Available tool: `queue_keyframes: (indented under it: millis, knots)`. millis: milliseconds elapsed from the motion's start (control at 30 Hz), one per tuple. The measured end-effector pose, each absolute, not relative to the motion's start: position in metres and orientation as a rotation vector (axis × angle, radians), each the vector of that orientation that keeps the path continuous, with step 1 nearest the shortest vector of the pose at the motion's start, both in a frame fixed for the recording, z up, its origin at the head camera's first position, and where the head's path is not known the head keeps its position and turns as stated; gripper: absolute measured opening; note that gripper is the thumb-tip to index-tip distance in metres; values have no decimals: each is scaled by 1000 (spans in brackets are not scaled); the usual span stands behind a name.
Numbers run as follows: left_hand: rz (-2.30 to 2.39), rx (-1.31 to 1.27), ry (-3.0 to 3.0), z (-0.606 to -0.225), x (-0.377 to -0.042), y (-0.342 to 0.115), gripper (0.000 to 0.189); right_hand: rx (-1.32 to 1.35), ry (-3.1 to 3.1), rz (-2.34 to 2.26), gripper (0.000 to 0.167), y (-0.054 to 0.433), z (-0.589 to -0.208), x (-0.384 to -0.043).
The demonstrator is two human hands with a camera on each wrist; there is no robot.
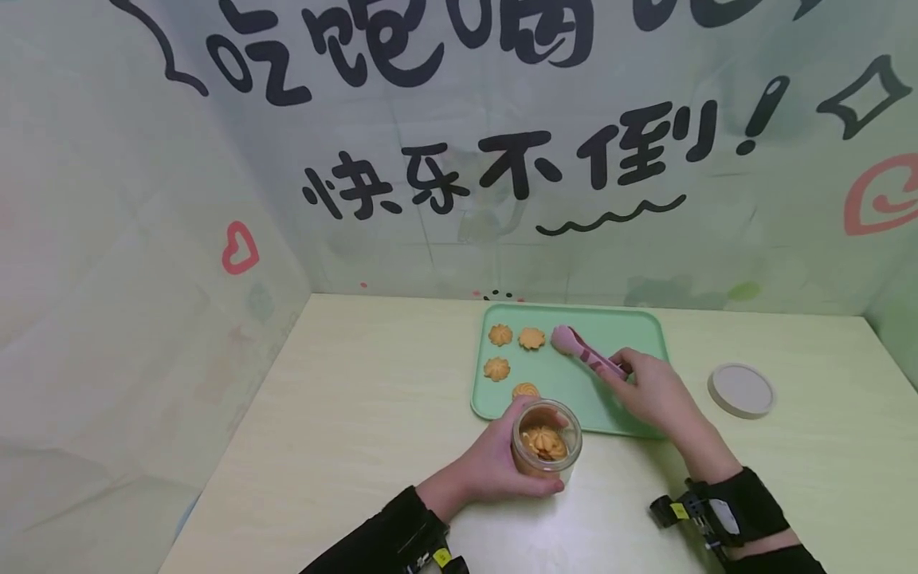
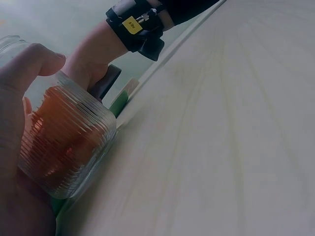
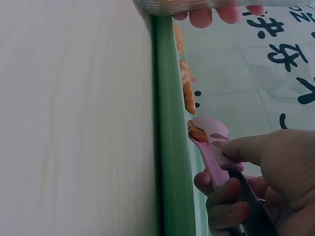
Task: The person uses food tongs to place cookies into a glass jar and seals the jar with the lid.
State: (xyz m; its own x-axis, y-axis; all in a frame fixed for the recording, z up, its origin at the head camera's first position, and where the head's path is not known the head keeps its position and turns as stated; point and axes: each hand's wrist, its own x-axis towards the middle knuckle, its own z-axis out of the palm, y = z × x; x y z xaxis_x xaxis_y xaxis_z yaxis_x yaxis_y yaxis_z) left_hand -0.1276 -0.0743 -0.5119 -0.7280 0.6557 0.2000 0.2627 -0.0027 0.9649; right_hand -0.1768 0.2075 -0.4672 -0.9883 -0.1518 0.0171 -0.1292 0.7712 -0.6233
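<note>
Gripping the pink tongs (image 1: 591, 356) in the right hand (image 1: 653, 391), with one finger laid along the upper arm and others curled underneath, near the dark handle. Squeezing enough to trap a cookie (image 3: 198, 132) between the two rounded pink ends, plain in the right wrist view. Caught out ahead of the fingers, at the far end of the tongs, apart from the skin. Pointing away and leftward over the mint-green tray (image 1: 559, 391), with the tips just beside one of the cookies lying there. Hard to tell whether the tips touch the tray.

Wrapping the left hand (image 1: 495, 462) around the ribbed glass jar (image 2: 103, 118), with the thumb across the near side and the fingers round the far side, parted only as wide as the glass. Uncovered at the top, with several biscuits (image 1: 545, 442) piled inside, below the rim and behind the glass from the fingers. Held at the near edge of the tray, overlapping it in the head view. Impossible to say whether touching the tabletop (image 1: 358, 399) underneath.

Seeing four loose cookies (image 1: 532, 339) on the left part of the tray, including one partly hidden by the left hand and jar. Seeing also a round grey lid (image 1: 742, 389) on the tabletop, near the tray's right side and apart from the right hand.
</note>
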Motion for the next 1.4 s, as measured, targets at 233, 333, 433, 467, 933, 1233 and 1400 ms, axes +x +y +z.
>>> queue_keyframes:
  millis: [233, 333, 433, 467, 933, 1233, 1400]
  knots:
    - [1794, 950, 1966, -514, -125, -75, 85, -242, 2933, -1017, 31, 211, -468, -177]
    - [1793, 940, 1978, -514, -123, -76, 86, -250, 2932, -1018, 32, 213, -463, -175]
    - [1790, 931, 1984, -515, -122, -76, 87, -256, 2935, -1028, 32, 217, -451, -172]
    - [1789, 927, 1983, -515, -122, -76, 87, -257, 2933, -1038, 33, 218, -446, -170]
    - [1774, 931, 1987, -513, -125, -73, 84, -422, 2847, -1192, 18, 230, -366, -128]
    - [1760, 936, 1999, -510, -127, -74, 90, -948, 2815, -1141, 28, 240, -347, -102]
    - [1742, 910, 2017, -510, -126, -75, 92, -1155, 2866, -1003, 34, 237, -345, -97]
